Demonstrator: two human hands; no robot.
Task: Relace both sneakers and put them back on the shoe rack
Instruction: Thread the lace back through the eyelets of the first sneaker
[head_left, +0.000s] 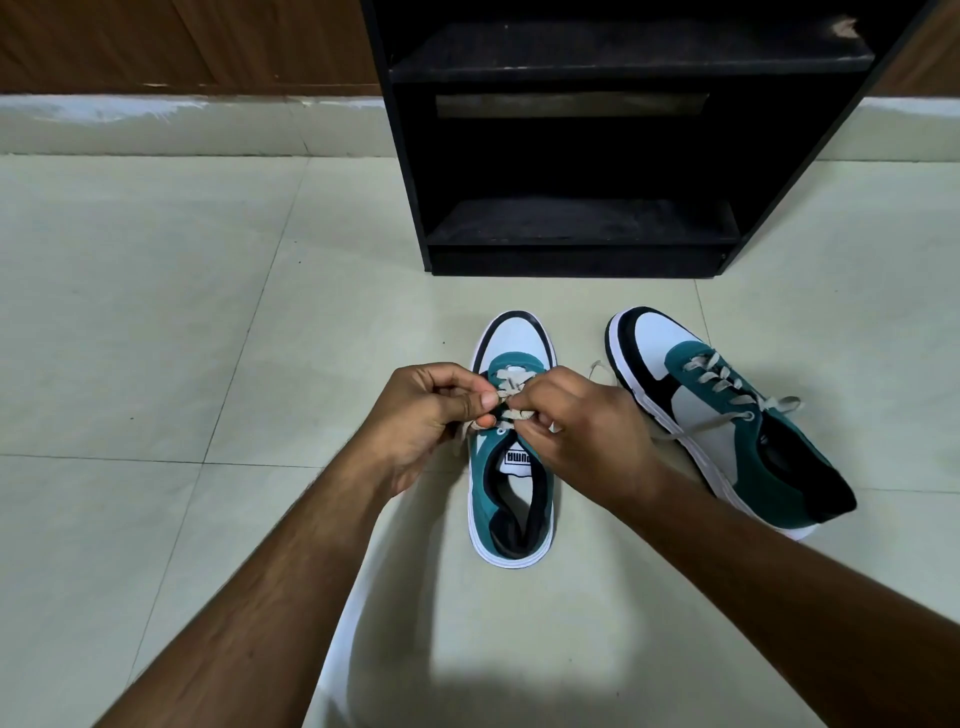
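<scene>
While both bare hands meet over the middle of the floor, the left hand (421, 410) curls its fingers and thumb round a stretch of the beige flat shoelace (511, 400), and the right hand (576, 431) pinches the same lace just beside it, fingertips of the two hands almost touching. Under them sits the teal, white and black low-top sneaker with a white rubber sole (511, 488), upright on the floor with its toe pointing away from the person; its tongue label (printed letters, seen upside down) shows just below the knuckles of the right hand. One loose end of the lace trails out beneath the left hand toward the floor.

Just to the outside of the right hand lies the second teal, white and black sneaker (727, 415), tilted onto its side and angled, its own beige lace (727, 387) threaded through the eyelets in crosses, with loose ends lying on the floor on both sides of it. The two shoes lie near each other but apart.

Beyond both hands, past the toes of the shoes, stands the black wooden shoe rack with open shelves (582, 234). Everything rests on the pale cream tiled floor (156, 312), which meets a brown wood-panelled wall (156, 47) far beyond the left hand.
</scene>
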